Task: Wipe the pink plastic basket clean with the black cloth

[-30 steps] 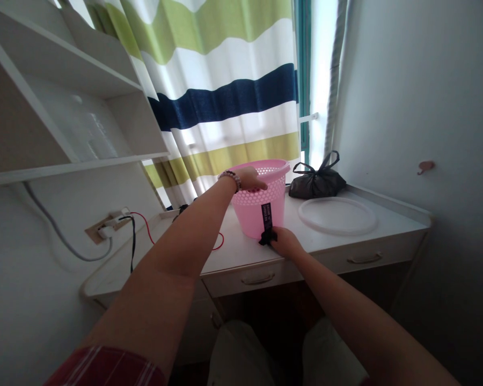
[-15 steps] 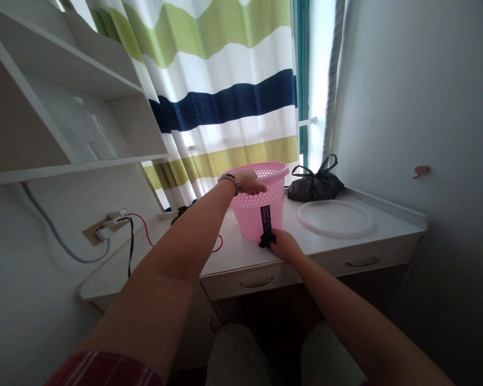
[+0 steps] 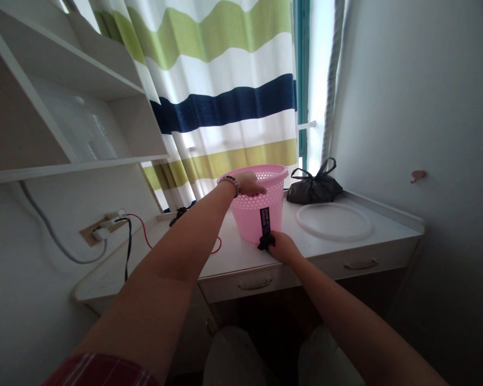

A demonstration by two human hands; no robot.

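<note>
A pink plastic basket (image 3: 245, 217), with rows of holes below its rim, stands upright on the white desk. My left hand (image 3: 249, 183) is closed over its near rim, with some fingers hidden inside and a beaded bracelet at the wrist. Low on the basket's front, my right hand (image 3: 284, 246) pinches a small crumpled black bundle (image 3: 266, 241), whose material I cannot make out. Just above that bundle is a black strip with pale lettering (image 3: 264, 217), lying against the basket wall.
A tied black plastic bag (image 3: 314, 187) sits behind a pale round lid or ring (image 3: 334, 221) on the desk (image 3: 233, 262). Cables run from the wall socket (image 3: 100, 228) at left, one being a red cord (image 3: 141, 228). Shelves (image 3: 76, 161) overhang the left; a striped curtain (image 3: 225, 107) hangs behind.
The view has shifted very slightly. Both hands keep the same hold, and the basket, bag and round lid stay in place.
</note>
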